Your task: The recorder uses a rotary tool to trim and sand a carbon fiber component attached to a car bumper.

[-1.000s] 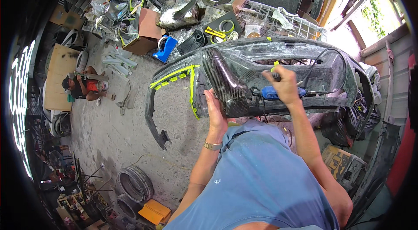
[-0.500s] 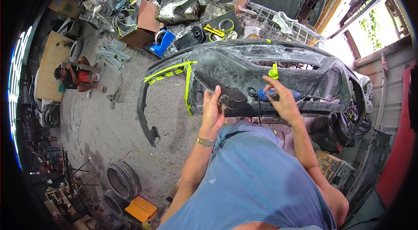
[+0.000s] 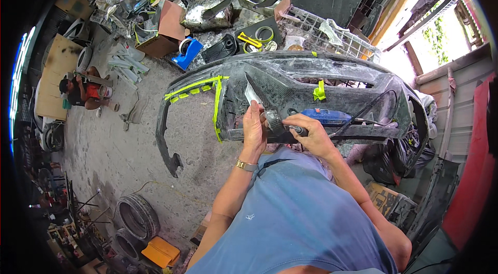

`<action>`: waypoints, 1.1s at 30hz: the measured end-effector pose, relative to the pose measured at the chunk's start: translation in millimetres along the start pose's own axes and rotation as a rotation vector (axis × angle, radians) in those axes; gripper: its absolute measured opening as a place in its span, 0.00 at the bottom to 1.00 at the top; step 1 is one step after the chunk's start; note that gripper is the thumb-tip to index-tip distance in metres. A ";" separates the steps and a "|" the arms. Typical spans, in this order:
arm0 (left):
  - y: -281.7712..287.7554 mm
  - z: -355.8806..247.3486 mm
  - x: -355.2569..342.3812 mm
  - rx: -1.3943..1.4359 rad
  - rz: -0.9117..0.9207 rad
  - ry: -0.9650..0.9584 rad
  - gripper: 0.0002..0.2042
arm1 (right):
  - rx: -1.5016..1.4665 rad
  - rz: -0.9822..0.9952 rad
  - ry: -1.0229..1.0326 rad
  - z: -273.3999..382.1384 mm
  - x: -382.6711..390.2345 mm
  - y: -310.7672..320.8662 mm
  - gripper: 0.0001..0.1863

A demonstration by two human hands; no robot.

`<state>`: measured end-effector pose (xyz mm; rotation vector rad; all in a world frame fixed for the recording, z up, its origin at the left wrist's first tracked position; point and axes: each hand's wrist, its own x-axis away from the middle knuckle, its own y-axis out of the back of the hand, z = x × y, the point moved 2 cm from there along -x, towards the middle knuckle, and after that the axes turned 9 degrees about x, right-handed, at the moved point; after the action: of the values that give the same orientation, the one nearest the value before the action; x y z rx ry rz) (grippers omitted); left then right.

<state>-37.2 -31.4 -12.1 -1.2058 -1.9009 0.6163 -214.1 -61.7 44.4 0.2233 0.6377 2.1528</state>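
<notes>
My left hand point(image 3: 254, 128) grips a pointed, dark carbon-fibre part point(image 3: 274, 118) by its lower end; the part stands tilted with its narrow tip up, and one side shows pale. My right hand point(image 3: 314, 139) is closed around a black rotary tool handpiece point(image 3: 299, 130), its front end close to the part. Whether the two touch I cannot tell. Behind my hands lies a large grey-black car bumper point(image 3: 244, 74), marked with strips of lime-yellow tape point(image 3: 217, 110). A blue rotary tool body point(image 3: 328, 116) rests on the bumper, beside a black cord point(image 3: 363, 110).
Beyond the bumper, a cluttered surface carries a cardboard box point(image 3: 165, 30), a blue tape dispenser point(image 3: 187, 53), a yellow cutter point(image 3: 249, 40) and a wire rack point(image 3: 311, 20). Another person point(image 3: 89, 92) sits at the far left. Tyres point(image 3: 137, 217) lie on the floor at lower left.
My right hand has come down and left, and now holds the handpiece beside the carbon-fibre part. My left hand has turned the part more upright, showing its pale side.
</notes>
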 end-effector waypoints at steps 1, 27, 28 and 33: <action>-4.5 -1.8 0.7 0.008 -0.026 0.003 0.17 | 0.001 -0.002 0.002 -0.2 -0.1 1.1 0.20; 14.2 -1.1 32.9 -0.960 0.136 -0.462 0.39 | 0.197 -0.073 0.044 10.8 -2.6 14.5 0.14; 12.8 -1.4 33.6 -0.982 0.160 -0.503 0.39 | 0.278 -0.089 0.030 10.2 -2.8 13.3 0.14; 14.9 -1.4 38.9 -1.012 0.206 -0.528 0.42 | 0.348 -0.116 0.049 10.3 -0.9 8.2 0.14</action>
<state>-37.6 10.2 -8.4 -2.0204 -2.6849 0.0066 -215.4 -62.8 57.5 0.3125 1.0287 1.9311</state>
